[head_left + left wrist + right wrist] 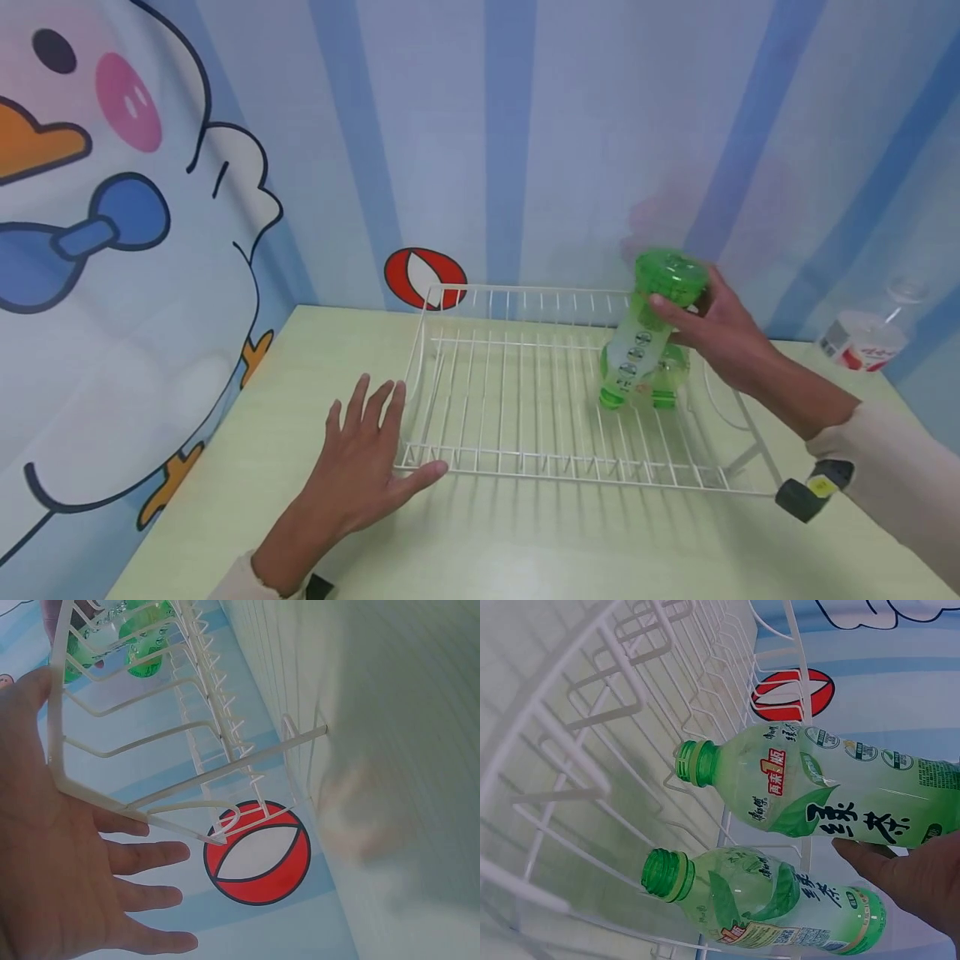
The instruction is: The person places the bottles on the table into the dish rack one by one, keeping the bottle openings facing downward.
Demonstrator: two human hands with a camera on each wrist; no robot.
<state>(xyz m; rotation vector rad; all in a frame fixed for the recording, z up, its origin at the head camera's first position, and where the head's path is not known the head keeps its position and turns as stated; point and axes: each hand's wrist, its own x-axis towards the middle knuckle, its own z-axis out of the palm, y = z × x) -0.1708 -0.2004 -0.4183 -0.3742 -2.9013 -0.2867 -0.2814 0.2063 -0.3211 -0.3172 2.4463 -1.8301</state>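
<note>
While one green bottle [636, 348], long axis slanting, points neck-down over one white rack [585, 480], gripped by the right hand [722, 332], a second green bottle [672, 365] points likewise beside it. Well apart, the left hand [358, 467] spreads its fingers; one clear bottle [870, 337] stands rightward.

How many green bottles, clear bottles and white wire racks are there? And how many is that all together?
Green bottles: 2
Clear bottles: 1
White wire racks: 1
Total: 4
</note>
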